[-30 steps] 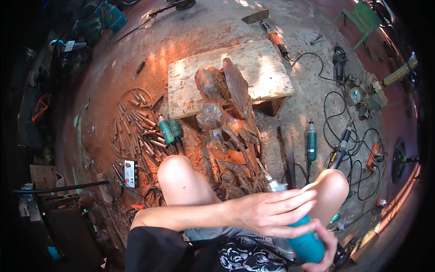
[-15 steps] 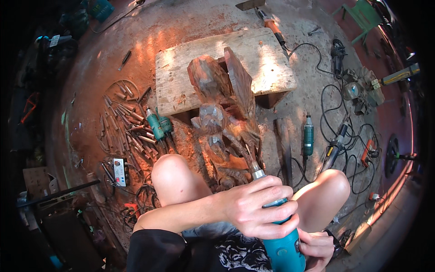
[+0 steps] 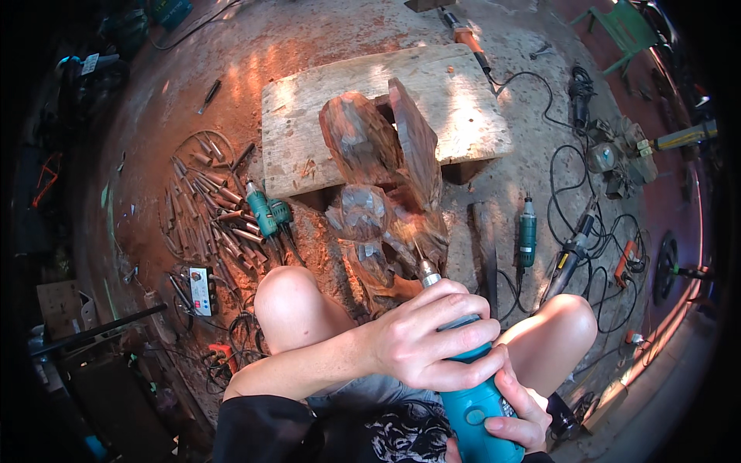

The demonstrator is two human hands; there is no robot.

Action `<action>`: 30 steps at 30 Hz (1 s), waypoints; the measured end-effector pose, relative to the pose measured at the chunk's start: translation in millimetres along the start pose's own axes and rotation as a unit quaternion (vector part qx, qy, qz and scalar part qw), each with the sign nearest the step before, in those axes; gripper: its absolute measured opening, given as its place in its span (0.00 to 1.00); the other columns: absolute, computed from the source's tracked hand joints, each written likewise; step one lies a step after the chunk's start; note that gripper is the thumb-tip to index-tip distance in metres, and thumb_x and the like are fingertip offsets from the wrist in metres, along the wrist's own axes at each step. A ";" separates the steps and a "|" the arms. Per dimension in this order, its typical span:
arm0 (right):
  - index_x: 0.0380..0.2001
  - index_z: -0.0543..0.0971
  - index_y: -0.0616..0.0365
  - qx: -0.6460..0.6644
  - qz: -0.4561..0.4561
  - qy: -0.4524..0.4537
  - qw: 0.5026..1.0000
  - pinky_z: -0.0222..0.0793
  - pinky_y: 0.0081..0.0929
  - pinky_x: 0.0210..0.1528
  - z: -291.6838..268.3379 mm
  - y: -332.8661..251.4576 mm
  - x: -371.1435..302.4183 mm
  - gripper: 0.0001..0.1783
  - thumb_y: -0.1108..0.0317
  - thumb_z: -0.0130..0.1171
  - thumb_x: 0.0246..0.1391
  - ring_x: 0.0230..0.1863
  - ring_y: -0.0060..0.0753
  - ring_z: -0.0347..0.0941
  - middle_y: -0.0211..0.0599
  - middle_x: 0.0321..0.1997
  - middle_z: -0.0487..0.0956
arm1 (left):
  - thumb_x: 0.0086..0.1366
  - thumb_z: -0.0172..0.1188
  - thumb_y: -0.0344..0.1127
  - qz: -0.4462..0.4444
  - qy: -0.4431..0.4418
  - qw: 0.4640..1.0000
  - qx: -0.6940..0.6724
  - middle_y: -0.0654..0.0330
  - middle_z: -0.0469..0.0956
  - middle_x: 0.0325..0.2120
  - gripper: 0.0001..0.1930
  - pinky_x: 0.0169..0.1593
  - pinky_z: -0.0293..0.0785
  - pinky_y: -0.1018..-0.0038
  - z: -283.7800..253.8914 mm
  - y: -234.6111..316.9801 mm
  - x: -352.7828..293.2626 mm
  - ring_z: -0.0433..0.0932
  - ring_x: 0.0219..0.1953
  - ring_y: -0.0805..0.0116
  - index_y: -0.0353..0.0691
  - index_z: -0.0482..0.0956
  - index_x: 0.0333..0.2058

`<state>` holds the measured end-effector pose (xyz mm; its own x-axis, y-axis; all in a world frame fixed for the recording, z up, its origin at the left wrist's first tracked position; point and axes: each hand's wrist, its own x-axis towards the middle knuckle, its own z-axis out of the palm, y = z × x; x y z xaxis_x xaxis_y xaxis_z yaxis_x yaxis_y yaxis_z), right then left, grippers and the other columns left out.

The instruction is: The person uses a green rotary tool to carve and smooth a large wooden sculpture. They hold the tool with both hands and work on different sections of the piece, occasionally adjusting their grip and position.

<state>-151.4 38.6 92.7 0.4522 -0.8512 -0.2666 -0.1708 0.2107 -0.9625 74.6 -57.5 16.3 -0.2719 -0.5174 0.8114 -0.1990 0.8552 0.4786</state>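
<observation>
My left hand [image 3: 432, 336] wraps over the front of a teal die grinder [image 3: 472, 420], its forearm crossing from the left above my lap. Around the grinder's rear body curls my right hand [image 3: 525, 409], thumb along the side. The slim bit [image 3: 421, 257] points away from me at a reddish-brown wood carving [image 3: 359, 208] between my knees. Its tip overlaps the carving's right side; whether it touches, I cannot tell. Rough facets and a tall flat slab show on the carving, which rests partly on a pale wooden board [image 3: 297, 150]. My left hand hides its near end.
Many chisels [image 3: 208, 204] lie spread on the dusty floor at left, beside two teal rotary tools [image 3: 264, 212]. A control box [image 3: 202, 292] sits nearer. Rightward are another teal grinder [image 3: 527, 235], a dark grinder [image 3: 570, 258] and tangled cords. An orange-bodied tool [image 3: 468, 42] lies beyond the board.
The grinder has shifted slightly left and away from me, with both hands on it. My right hand has come further round its body, and more of its fingers show.
</observation>
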 end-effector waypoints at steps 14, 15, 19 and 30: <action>0.72 0.67 0.81 -0.047 -0.269 -0.039 0.961 0.52 0.48 0.82 -5.8 3.7 27.9 0.41 0.81 0.71 0.58 0.84 0.69 0.52 0.87 0.78 0.55 | 0.53 0.75 0.32 -0.037 -0.009 0.999 0.004 0.60 0.82 0.39 0.14 0.40 0.81 0.68 -1.2 -2.5 0.3 0.85 0.40 0.60 0.44 0.86 0.41; 0.72 0.67 0.81 -0.051 -0.258 -0.046 0.964 0.51 0.48 0.82 -7.0 3.1 27.4 0.41 0.81 0.71 0.58 0.84 0.70 0.52 0.88 0.78 0.55 | 0.53 0.75 0.32 -0.038 -0.008 0.999 0.003 0.60 0.82 0.39 0.14 0.40 0.81 0.68 -0.7 -2.6 -0.2 0.85 0.40 0.60 0.44 0.86 0.41; 0.73 0.66 0.81 -0.018 -0.250 -0.041 0.967 0.48 0.48 0.83 -3.8 6.6 25.1 0.42 0.80 0.71 0.58 0.84 0.70 0.52 0.87 0.78 0.55 | 0.54 0.75 0.31 -0.035 -0.002 0.999 -0.004 0.60 0.82 0.38 0.14 0.40 0.81 0.68 -1.0 -2.4 0.5 0.85 0.39 0.59 0.43 0.86 0.41; 0.58 0.83 0.67 -0.018 -0.247 0.022 0.969 0.59 0.74 0.75 3.4 -2.6 17.3 0.26 0.83 0.71 0.54 0.75 0.88 0.63 0.87 0.68 0.70 | 0.55 0.74 0.32 -0.045 -0.001 0.999 -0.021 0.57 0.82 0.40 0.14 0.40 0.81 0.66 -3.2 0.4 2.4 0.85 0.39 0.58 0.42 0.86 0.41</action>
<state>-140.2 24.9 90.4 0.4483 -0.8639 0.2296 0.0260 -0.2441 -0.9694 76.8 -58.4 19.5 -0.2570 -0.5923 0.7636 -0.1826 0.8057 0.5635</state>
